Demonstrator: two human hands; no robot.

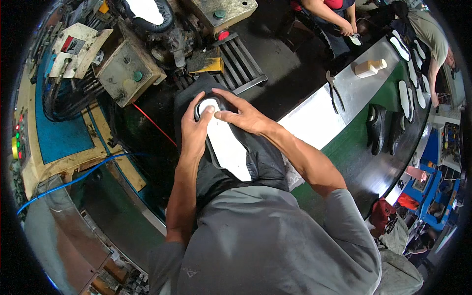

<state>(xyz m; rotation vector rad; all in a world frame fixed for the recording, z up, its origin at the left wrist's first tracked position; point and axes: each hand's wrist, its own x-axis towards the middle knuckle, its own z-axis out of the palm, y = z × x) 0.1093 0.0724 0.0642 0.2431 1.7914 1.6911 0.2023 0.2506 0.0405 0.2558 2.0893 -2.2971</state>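
Note:
A black shoe upper with a white sole board (227, 145) lies bottom up on my lap, its rounded end pointing away from me. My left hand (194, 123) wraps the left side of that rounded end, thumb pressed on the white board. From the right, my right hand (242, 114) grips the same end, its thumb beside the left one and its fingers curled over the black edge. The fingers' undersides are hidden behind the shoe upper.
Ahead stands a machine holding another white-soled upper (147, 11), with metal boxes (129, 69) beside it. Rightward, a bench (314, 115) carries pincers (335, 92), a bottle (370, 68), black shoes (377, 129) and several white-soled pieces (404, 98). Two people work beyond. A blue hose (73, 181) crosses at left.

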